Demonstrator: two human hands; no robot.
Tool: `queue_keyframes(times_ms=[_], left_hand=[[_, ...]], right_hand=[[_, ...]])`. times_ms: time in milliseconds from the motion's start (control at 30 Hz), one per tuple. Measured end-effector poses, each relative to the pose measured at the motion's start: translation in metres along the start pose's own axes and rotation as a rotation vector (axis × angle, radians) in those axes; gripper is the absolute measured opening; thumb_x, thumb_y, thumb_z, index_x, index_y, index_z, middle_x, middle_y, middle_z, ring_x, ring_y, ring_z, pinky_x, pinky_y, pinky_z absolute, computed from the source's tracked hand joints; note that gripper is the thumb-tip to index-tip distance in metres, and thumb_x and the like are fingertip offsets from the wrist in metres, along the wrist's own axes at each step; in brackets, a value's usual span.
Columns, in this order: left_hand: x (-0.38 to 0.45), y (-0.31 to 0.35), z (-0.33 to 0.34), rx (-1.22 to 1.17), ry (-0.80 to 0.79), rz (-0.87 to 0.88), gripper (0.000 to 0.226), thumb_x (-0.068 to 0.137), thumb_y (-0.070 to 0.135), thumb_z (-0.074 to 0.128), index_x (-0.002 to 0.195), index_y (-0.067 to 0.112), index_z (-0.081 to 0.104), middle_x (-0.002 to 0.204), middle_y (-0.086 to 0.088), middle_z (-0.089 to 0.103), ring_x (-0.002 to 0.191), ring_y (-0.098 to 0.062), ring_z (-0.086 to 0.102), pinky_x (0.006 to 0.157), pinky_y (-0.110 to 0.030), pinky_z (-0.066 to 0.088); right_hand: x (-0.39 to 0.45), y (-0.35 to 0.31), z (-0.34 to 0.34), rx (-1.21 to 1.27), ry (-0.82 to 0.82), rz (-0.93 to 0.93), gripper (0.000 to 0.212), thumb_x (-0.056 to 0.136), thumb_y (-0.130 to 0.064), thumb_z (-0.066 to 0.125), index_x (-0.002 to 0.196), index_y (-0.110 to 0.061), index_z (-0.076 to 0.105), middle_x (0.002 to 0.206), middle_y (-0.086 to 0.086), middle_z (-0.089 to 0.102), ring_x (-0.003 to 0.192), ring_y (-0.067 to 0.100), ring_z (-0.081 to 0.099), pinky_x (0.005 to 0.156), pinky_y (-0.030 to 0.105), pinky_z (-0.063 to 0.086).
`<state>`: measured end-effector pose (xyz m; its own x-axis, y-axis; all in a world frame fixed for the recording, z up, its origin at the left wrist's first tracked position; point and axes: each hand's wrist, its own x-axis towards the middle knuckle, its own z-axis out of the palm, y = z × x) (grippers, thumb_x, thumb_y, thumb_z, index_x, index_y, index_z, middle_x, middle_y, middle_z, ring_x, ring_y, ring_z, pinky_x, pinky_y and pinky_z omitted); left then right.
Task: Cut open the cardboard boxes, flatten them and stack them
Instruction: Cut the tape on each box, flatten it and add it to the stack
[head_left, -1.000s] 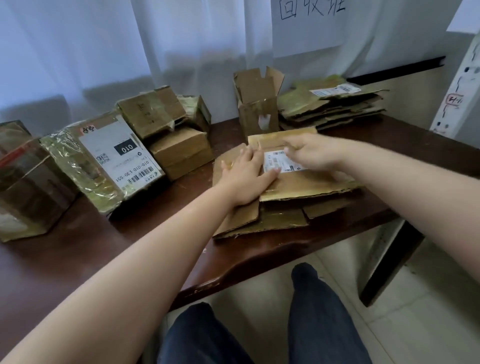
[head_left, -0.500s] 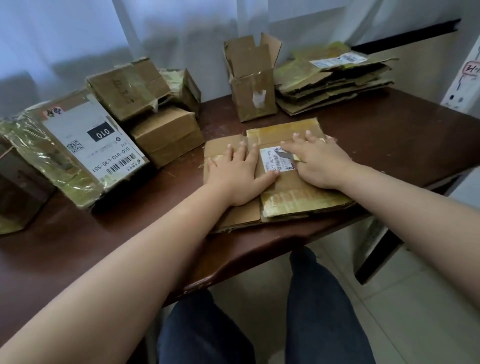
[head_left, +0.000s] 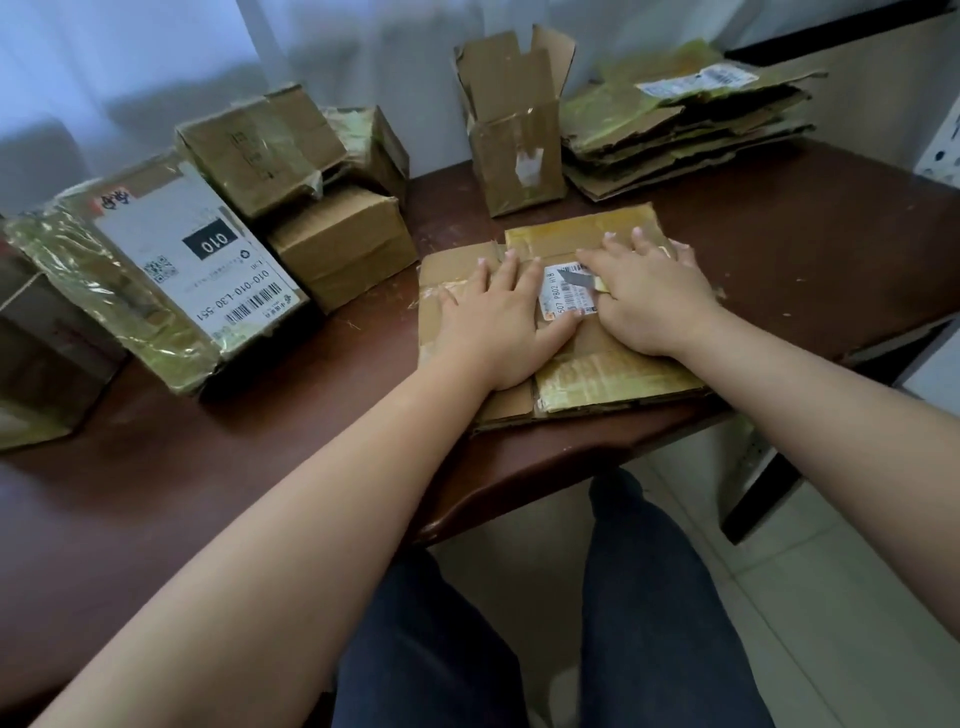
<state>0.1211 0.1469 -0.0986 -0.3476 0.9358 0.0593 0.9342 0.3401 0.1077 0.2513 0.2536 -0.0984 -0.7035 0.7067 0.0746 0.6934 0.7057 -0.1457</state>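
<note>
A flattened cardboard box (head_left: 613, 379) with yellowed tape and a white label (head_left: 563, 299) lies on the brown table (head_left: 810, 234) near its front edge. My left hand (head_left: 498, 322) presses flat on its left half, fingers straight. My right hand (head_left: 649, 296) presses on the right half with fingers spread, and its thumb holds a utility knife (head_left: 575, 278) whose grey blade pokes out leftward over the label. A stack of flattened boxes (head_left: 675, 135) sits at the back right.
An opened box (head_left: 519, 156) stands upright behind the flattened one. Several taped boxes crowd the left: a large one with a white label (head_left: 171, 270), a plain one (head_left: 343, 244), and another on top (head_left: 260, 150). White curtains hang behind. My legs show below the table edge.
The view has tilted down and moved closer. Both hands have spread flatter on the folded box, pressing it down, and the knife blade now shows at my right thumb.
</note>
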Motion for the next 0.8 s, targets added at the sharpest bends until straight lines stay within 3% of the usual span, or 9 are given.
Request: queue_keyframes(times_ms=[100, 200, 267, 367, 433, 600, 700, 800], left_hand=[[-0.007, 0.000, -0.007, -0.035, 0.137, 0.012, 0.077, 0.091, 0.066, 0.033, 0.154, 0.024, 0.016, 0.160, -0.004, 0.020, 0.147, -0.028, 0.015, 0.113, -0.060, 0.018], [-0.012, 0.000, -0.025, -0.075, 0.267, 0.022, 0.077, 0.091, 0.067, 0.032, 0.152, 0.023, 0.020, 0.154, -0.005, 0.033, 0.143, -0.027, 0.027, 0.111, -0.053, 0.026], [-0.012, -0.004, -0.042, -0.124, 0.304, -0.004, 0.078, 0.089, 0.069, 0.034, 0.151, 0.024, 0.022, 0.151, -0.005, 0.037, 0.140, -0.028, 0.032, 0.108, -0.052, 0.032], [-0.017, -0.012, -0.062, -0.222, 0.238, -0.099, 0.084, 0.087, 0.070, 0.039, 0.152, 0.020, 0.020, 0.155, -0.007, 0.031, 0.141, -0.028, 0.030, 0.110, -0.052, 0.033], [-0.023, -0.020, -0.067, -0.300, 0.160, -0.188, 0.090, 0.087, 0.070, 0.043, 0.153, 0.014, 0.017, 0.156, -0.011, 0.028, 0.141, -0.029, 0.030, 0.111, -0.046, 0.033], [-0.039, -0.029, -0.058, -0.351, -0.098, -0.408, 0.115, 0.073, 0.085, 0.042, 0.152, 0.006, 0.012, 0.151, -0.017, 0.034, 0.134, -0.034, 0.039, 0.104, -0.043, 0.041], [-0.045, -0.022, -0.050, -0.374, -0.166, -0.422, 0.121, 0.067, 0.087, 0.049, 0.151, 0.008, 0.014, 0.151, -0.016, 0.034, 0.133, -0.035, 0.040, 0.103, -0.043, 0.041], [-0.046, -0.018, -0.043, -0.396, -0.107, -0.423, 0.121, 0.062, 0.085, 0.059, 0.150, 0.011, 0.019, 0.151, -0.017, 0.033, 0.135, -0.035, 0.036, 0.107, -0.046, 0.039]], right_hand=[[-0.011, 0.000, -0.010, 0.118, 0.115, -0.028, 0.053, 0.097, -0.024, 0.039, 0.148, -0.016, 0.029, 0.152, 0.013, 0.034, 0.142, 0.032, 0.025, 0.112, 0.051, 0.023], [-0.021, 0.005, -0.033, 0.267, 0.287, -0.039, 0.044, 0.097, -0.023, 0.040, 0.140, -0.013, 0.038, 0.131, 0.018, 0.052, 0.121, 0.038, 0.045, 0.091, 0.046, 0.042], [-0.024, 0.010, -0.052, 0.282, 0.390, -0.016, 0.038, 0.099, -0.024, 0.039, 0.136, -0.015, 0.042, 0.123, 0.017, 0.056, 0.113, 0.038, 0.048, 0.080, 0.044, 0.043], [-0.025, 0.016, -0.073, 0.248, 0.458, 0.088, 0.032, 0.101, -0.025, 0.037, 0.130, -0.016, 0.045, 0.118, 0.012, 0.058, 0.107, 0.036, 0.053, 0.071, 0.037, 0.036], [-0.026, 0.018, -0.079, 0.225, 0.436, 0.190, 0.035, 0.101, -0.034, 0.036, 0.126, -0.013, 0.047, 0.121, 0.011, 0.057, 0.106, 0.036, 0.055, 0.071, 0.036, 0.034], [-0.039, 0.016, -0.070, 0.094, 0.112, 0.338, 0.078, 0.081, -0.077, 0.042, 0.117, -0.008, 0.054, 0.114, 0.010, 0.059, 0.105, 0.033, 0.058, 0.068, 0.033, 0.036], [-0.047, 0.018, -0.059, 0.072, 0.022, 0.340, 0.079, 0.075, -0.082, 0.044, 0.107, -0.010, 0.056, 0.099, 0.005, 0.057, 0.101, 0.031, 0.059, 0.067, 0.032, 0.038], [-0.052, 0.022, -0.048, 0.098, 0.022, 0.341, 0.071, 0.075, -0.083, 0.042, 0.092, -0.015, 0.052, 0.091, 0.002, 0.055, 0.094, 0.029, 0.059, 0.065, 0.032, 0.037]])
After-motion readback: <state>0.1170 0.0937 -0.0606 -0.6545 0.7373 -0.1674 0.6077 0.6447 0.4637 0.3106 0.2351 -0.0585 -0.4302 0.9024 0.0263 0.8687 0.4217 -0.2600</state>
